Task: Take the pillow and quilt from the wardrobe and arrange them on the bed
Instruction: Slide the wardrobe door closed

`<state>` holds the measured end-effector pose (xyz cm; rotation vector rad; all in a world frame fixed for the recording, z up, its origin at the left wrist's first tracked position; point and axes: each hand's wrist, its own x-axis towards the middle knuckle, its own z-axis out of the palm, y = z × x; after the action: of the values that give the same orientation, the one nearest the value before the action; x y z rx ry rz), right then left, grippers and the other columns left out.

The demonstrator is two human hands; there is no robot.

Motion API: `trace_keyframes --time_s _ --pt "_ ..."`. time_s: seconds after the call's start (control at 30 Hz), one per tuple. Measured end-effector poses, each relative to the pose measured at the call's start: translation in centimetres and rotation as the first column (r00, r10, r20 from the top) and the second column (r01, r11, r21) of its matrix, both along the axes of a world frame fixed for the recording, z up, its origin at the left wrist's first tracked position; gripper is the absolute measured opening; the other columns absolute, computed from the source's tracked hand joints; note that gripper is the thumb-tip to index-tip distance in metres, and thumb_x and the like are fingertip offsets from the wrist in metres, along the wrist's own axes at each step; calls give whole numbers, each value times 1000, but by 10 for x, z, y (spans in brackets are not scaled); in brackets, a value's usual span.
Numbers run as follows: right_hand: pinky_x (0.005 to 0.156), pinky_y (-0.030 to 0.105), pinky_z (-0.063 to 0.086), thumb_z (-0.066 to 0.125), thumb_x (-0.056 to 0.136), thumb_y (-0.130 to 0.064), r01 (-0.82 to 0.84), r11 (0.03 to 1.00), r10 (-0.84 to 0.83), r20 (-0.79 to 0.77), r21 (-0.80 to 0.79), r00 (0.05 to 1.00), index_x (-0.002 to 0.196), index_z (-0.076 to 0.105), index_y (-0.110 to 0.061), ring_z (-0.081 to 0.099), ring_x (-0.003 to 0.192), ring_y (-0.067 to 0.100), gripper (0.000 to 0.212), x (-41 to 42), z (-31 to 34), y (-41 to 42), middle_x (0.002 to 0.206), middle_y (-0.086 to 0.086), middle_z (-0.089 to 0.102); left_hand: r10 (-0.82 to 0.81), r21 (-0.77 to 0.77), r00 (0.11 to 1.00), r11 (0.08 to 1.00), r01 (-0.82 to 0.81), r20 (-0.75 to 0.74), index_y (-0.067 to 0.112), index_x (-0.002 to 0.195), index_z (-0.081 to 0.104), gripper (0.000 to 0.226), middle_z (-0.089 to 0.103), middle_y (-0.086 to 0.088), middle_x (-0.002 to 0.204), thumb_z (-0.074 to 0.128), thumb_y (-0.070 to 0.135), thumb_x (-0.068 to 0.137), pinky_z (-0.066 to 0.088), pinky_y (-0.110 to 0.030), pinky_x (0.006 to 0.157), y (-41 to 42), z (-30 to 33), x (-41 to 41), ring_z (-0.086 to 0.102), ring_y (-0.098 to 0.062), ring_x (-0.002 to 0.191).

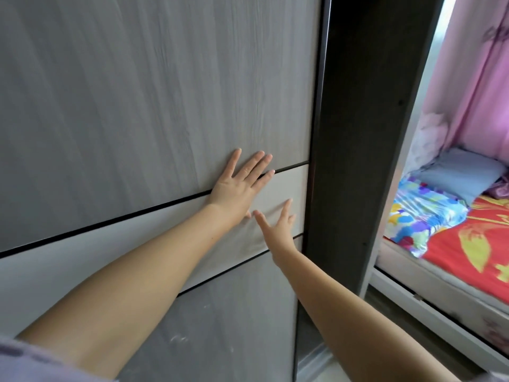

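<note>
Both hands lie flat and spread on the wardrobe door (154, 106), grasping nothing: the left hand (238, 186) across the pale band (286, 186), the right hand (278, 230) just below it, near the door's right edge. The pillow and quilt to fetch are not visible; I judge they are behind this door. With flat palms only, the hands could slip and the door stay in place, or fingers could get pinched at the dark frame (355, 133). Right of the door stands the bed (451, 274), already carrying a blue pillow (462, 175) and a colourful cloth (421, 213).
</note>
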<state>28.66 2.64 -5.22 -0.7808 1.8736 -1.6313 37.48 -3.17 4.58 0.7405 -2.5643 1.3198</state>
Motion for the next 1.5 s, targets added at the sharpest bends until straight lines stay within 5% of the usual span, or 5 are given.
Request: trace_keyframes --time_s 0.57,0.8,1.5 --pt "118 54 12 56 85 -59 22 999 -22 11 -23 1000 144 -21 -48 -15 149 26 98 -138 -13 -1 157 2 -31 -59 21 997 998 58 53 17 151 -8 104 -24 -15 157 60 53 81 -27 -58 98 10 4 -131 -21 -29 145" --pt "117 61 15 42 91 -62 114 993 -112 104 -11 988 146 -18 -46 -9 149 32 83 -198 -3 -6 159 1 -27 49 -55 999 997 -48 14 20 148 -18 121 -46 -15 140 62 66 71 -30 -65 93 6 8 -138 -26 -27 144" --pt "117 53 16 40 90 -64 168 984 -170 46 50 984 146 -18 -44 -2 149 34 84 -314 -4 2 161 3 -20 14 -21 999 1000 -13 51 20 149 -17 117 -30 -10 155 62 64 74 -30 -64 91 19 18 -254 -27 -27 144"
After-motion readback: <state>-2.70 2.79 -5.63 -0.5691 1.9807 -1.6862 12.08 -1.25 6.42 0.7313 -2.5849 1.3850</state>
